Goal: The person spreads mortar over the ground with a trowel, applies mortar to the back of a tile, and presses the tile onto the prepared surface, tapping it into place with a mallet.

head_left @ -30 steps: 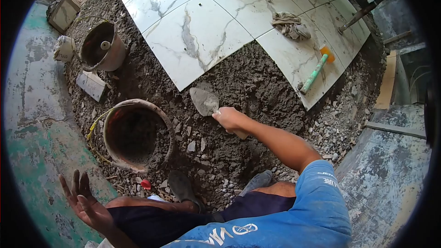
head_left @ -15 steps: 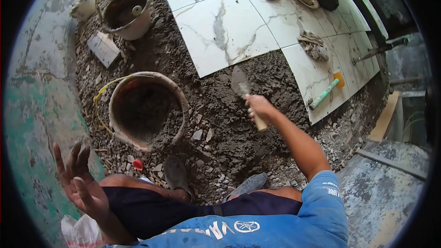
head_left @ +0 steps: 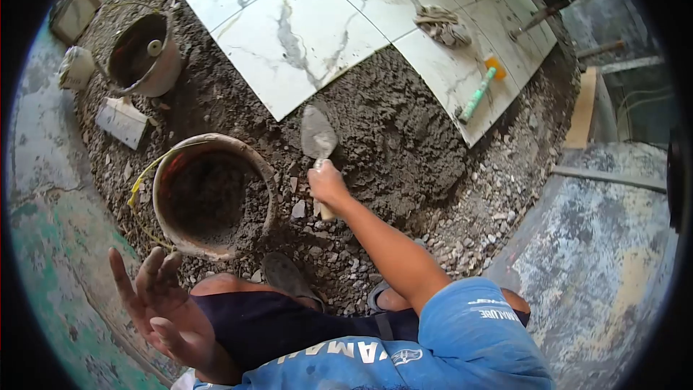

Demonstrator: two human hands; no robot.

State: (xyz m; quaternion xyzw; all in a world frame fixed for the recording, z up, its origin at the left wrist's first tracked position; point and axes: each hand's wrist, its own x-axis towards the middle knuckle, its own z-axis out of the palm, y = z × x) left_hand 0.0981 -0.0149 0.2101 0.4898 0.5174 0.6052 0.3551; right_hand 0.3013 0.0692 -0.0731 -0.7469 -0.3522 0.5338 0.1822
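Note:
My right hand (head_left: 328, 184) grips the handle of a pointed trowel (head_left: 318, 132), its blade over the left part of the spread wet mortar (head_left: 393, 130). The blade lies just below the corner of a white marbled tile (head_left: 296, 36). Left of the trowel stands a bucket (head_left: 160, 206) part filled with dark mortar, its yellow handle (head_left: 137, 188) hanging to the left. My left hand (head_left: 167, 310) is raised palm up over my left thigh, fingers apart, holding nothing.
A second bucket (head_left: 162, 76) stands on the rubble at upper left, near a small tile piece (head_left: 121, 121). On the laid tiles lie a crumpled cloth (head_left: 442, 27) and a green-handled tool (head_left: 478, 94) with an orange end. Loose gravel (head_left: 498, 198) runs along the right.
My right hand has drawn the trowel left and back from beneath the tile edge to the mortar's left side. The view has shifted too. My left hand stays raised and open.

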